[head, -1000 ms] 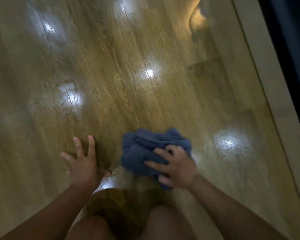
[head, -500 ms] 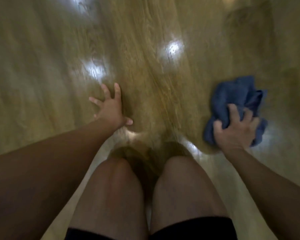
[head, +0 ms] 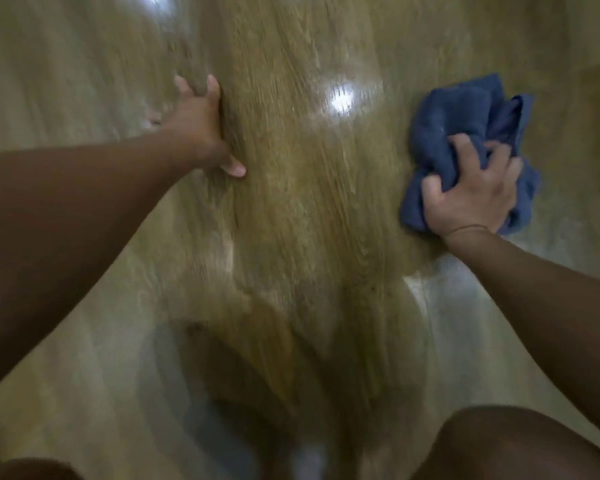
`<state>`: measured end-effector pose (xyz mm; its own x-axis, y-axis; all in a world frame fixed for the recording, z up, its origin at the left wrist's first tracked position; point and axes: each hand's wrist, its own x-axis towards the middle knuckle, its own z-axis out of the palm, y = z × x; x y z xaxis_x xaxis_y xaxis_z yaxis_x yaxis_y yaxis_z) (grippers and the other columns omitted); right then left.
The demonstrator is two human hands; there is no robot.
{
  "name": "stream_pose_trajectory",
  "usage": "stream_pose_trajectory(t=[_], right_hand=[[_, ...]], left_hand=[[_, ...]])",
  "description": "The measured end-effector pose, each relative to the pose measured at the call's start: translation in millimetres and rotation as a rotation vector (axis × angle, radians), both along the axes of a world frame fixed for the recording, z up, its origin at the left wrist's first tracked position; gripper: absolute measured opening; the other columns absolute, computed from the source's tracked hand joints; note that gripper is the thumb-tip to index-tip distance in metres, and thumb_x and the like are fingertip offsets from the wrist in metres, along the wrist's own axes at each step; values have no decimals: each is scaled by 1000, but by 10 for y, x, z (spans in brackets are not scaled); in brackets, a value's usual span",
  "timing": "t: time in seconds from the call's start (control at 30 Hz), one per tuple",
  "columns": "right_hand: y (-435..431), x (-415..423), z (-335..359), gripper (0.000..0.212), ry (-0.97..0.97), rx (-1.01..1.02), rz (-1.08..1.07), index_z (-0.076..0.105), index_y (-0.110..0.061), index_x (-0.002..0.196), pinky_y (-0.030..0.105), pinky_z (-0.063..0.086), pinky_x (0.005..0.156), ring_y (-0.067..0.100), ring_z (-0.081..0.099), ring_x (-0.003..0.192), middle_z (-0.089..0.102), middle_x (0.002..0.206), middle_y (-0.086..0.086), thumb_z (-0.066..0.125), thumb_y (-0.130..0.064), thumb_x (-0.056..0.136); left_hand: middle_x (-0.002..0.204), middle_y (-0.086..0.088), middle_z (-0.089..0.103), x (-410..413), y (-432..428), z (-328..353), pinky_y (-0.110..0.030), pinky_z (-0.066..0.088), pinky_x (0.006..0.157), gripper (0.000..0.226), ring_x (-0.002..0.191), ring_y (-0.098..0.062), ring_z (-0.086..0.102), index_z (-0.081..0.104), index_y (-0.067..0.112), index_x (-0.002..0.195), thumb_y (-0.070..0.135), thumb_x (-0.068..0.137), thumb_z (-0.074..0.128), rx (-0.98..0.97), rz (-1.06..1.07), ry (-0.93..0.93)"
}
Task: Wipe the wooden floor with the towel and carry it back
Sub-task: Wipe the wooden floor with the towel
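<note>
A crumpled dark blue towel (head: 465,116) lies on the glossy wooden floor (head: 309,220) at the right. My right hand (head: 471,195) presses down on its near part, with fingers curled into the cloth. My left hand (head: 198,126) is planted flat on the floor at the upper left, fingers spread, apart from the towel. The frame is blurred by motion.
My bare knees (head: 506,445) show at the bottom edge. Bright reflections of ceiling lights (head: 342,98) shine on the floor between my hands. Open floor stretches all around.
My right hand has swept the towel from in front of my knees out to the right. The left hand stays braced on the floor. The view has shifted and my knees have dropped lower in it.
</note>
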<state>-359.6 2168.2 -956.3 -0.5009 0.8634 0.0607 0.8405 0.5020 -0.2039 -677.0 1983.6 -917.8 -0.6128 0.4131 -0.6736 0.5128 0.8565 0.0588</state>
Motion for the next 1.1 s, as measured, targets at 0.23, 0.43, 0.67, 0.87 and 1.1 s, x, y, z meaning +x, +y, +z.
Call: stream_pose_trajectory(t=[0.23,0.43,0.67,0.87,1.1], right_hand=[[-23,41,13,53,16,-1,-43,50,-33,131,44,42,91,40,42,123,46,134,12,44,-47,81],[-62,70,47,57,-15,-10,-21,46,-37,139,44,39,96,39,42,125,45,143,6,38,-49,84],[-2040,332,-23,51,161,-188,542,70,-31,120,45,44,75,34,50,91,63,119,9,65,-43,71],[-1332,941,-95,50,160,-86,774,69,-24,122,45,46,81,38,59,91,66,121,16,65,-38,74],[773,2524,55,68,-192,-1,-121,41,-30,141,60,33,109,52,43,124,46,139,26,35,-55,79]], left_hand=[[143,-16,52,419,-178,133,-48,40,111,94,130,-36,52,46,10,144,34,65,92,262,138,78],[165,-16,-10,1816,-1282,190,-54,29,117,147,149,-47,11,-11,21,158,41,58,95,-147,-67,-72],[166,-8,-16,1924,-1702,-71,-62,15,118,140,148,-48,-10,-6,25,159,41,61,93,-65,-130,-1],[166,-17,-8,1899,-1806,-130,-53,3,122,145,150,-46,-4,-1,23,160,41,53,96,-18,-117,63],[167,-13,-4,1939,-1798,-52,-47,10,123,143,151,-41,7,4,25,160,41,52,97,-8,-123,86]])
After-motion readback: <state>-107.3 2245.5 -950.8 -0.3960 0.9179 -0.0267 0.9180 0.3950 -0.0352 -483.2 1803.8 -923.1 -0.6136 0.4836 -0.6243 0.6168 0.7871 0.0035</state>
